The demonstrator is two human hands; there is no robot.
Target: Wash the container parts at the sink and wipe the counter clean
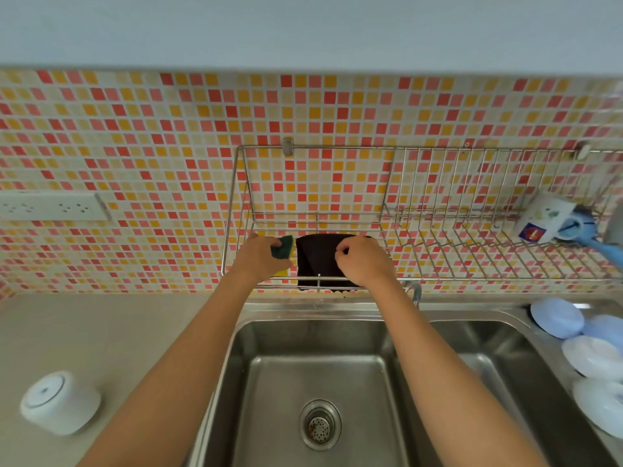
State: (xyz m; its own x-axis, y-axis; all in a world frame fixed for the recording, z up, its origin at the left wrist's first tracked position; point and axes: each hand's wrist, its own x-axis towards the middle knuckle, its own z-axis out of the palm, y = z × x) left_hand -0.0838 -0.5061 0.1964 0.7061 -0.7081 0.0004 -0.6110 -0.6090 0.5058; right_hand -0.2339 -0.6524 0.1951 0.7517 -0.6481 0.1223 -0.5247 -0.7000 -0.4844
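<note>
Both my arms reach up to the wire rack (438, 281) on the tiled wall above the sink (320, 372). My left hand (261, 256) grips a green and yellow sponge (282, 248) at the rack's left end. My right hand (362, 261) pinches a black cloth (315, 261) that hangs over the rack's wires. Several pale blue and white container parts (556, 317) lie on the counter to the right of the sink. A white round container (60, 402) stands on the beige counter (118, 332) at the left.
The sink has two steel basins with a drain strainer (319, 424) in the left one. A tap (416, 291) stands behind my right forearm. A white box (542, 219) and a blue-handled brush (593, 235) sit in the rack's right end. A wall socket (50, 206) is at the left.
</note>
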